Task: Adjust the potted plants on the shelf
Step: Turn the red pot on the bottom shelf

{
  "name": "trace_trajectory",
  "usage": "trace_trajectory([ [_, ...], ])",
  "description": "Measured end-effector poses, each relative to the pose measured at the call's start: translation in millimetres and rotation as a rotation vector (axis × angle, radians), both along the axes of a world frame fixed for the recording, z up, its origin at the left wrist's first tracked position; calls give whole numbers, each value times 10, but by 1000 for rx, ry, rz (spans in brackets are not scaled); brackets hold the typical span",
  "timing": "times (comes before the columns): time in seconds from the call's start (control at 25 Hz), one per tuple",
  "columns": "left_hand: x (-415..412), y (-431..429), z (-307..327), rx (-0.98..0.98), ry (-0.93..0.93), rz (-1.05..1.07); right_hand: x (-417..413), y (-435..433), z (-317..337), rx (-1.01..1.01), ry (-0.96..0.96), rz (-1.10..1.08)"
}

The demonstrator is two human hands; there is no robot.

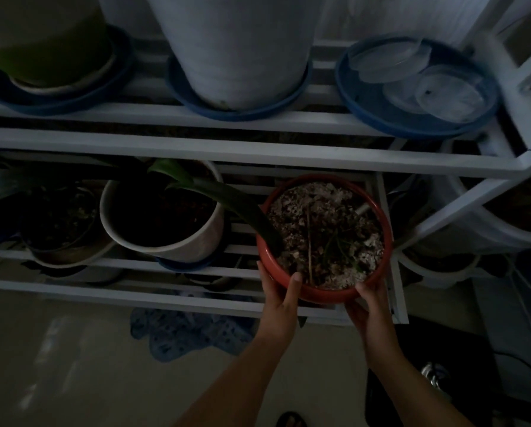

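A round red pot (384, 217) filled with pale gravelly soil and thin dry stems sits at the right end of the lower tier of a white slatted shelf (227, 149). My left hand (281, 298) grips its near left rim, thumb over the edge. My right hand (370, 306) holds the near right rim. To the left stands a white pot (196, 245) with dark soil, and its long green leaf (227, 195) arches onto the red pot. A dark pot (57, 229) stands further left.
The upper tier carries a green pot (42, 38), a tall white pot (236, 47) on a blue saucer, and a blue saucer (412, 124) holding clear plastic lids. More white pots (474, 229) stand right of the shelf. A blue mat (181, 331) lies on the floor below.
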State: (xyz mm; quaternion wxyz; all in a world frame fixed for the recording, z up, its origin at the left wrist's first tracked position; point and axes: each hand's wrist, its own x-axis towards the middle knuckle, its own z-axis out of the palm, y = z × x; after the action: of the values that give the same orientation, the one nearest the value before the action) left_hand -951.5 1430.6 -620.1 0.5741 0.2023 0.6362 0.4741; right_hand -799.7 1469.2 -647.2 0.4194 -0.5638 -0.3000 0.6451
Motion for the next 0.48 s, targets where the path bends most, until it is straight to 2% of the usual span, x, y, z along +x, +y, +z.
trace_trajectory([
  [0.24,152,-11,-53,63,-6,28,98,159,-28,5,-28,5],
  [0.48,29,15,-135,26,72,14,-24,55,-47,-9,-47,-78],
])
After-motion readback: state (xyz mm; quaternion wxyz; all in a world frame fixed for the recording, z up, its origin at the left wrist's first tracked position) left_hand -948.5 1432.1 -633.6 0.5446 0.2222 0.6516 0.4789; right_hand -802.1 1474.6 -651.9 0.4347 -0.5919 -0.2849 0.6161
